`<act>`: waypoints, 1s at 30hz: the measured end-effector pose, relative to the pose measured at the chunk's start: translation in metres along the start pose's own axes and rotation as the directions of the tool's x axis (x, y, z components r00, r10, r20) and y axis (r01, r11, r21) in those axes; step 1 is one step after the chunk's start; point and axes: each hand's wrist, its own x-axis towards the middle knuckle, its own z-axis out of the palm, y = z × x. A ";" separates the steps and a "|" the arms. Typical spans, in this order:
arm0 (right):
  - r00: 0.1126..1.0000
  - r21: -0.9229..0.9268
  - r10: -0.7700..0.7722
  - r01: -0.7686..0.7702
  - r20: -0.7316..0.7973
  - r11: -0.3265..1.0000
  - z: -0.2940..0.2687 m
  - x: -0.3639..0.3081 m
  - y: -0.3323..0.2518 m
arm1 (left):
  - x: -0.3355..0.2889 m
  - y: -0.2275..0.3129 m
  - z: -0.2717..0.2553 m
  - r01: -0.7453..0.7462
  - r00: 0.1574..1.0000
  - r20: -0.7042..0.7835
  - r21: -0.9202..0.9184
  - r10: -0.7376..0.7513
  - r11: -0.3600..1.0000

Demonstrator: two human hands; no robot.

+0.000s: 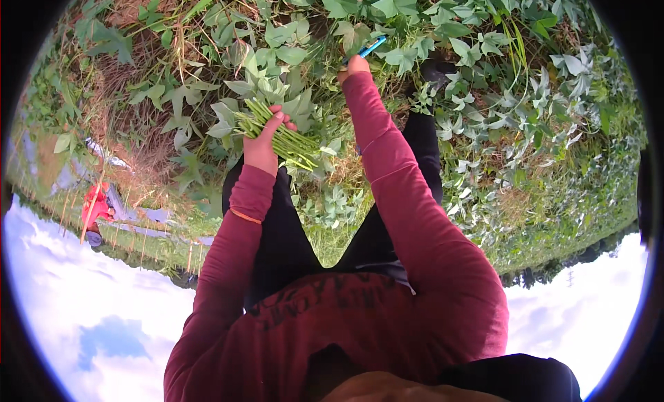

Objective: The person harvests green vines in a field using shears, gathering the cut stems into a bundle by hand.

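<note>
A bundle of long green leaf stalks (299,152) is gripped in my left hand (261,147), thumb across the top and fingers wrapped round it. Broad green leaves (266,89) lie just past the stalks' far ends; whether they join the bundle I cannot tell. Farther out and to the right, my right hand (356,65) is closed on a slim blue utility knife (374,45), which points up and right among the lobed leaves. The fingers of that hand are mostly hidden, and its blade cannot be made out.
Dense leafy vines (484,77) cover the ground ahead and to the right. Dry brown stems (131,105) lie at the left. My dark-trousered legs (277,222) stand apart below my arms. Off at the far left is a person in red (97,205) near thin upright stakes.
</note>
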 end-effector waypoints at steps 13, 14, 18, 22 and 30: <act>0.912 0.074 -0.023 -0.008 0.410 0.997 0.021 -0.186 -0.124 | 0.091 0.025 0.062 -0.069 0.980 0.182 -0.069 0.081 0.995; 0.899 -0.056 -0.172 0.212 0.404 0.976 0.020 -0.166 -0.122 | 0.102 0.019 0.070 -0.056 0.981 0.184 -0.042 0.063 0.998; 0.790 -0.122 -0.489 0.563 0.370 0.817 0.025 -0.129 -0.111 | 0.121 -0.004 0.078 0.065 0.980 0.185 0.082 -0.079 0.995; 0.628 -0.202 -0.545 0.738 0.556 0.644 0.023 -0.177 -0.132 | 0.135 0.004 0.070 0.091 0.976 0.185 0.149 -0.118 0.985; 0.106 -0.129 -0.450 0.991 0.887 -0.022 0.049 -0.242 -0.131 | 0.239 0.043 0.054 0.134 0.754 0.632 0.122 -0.181 0.983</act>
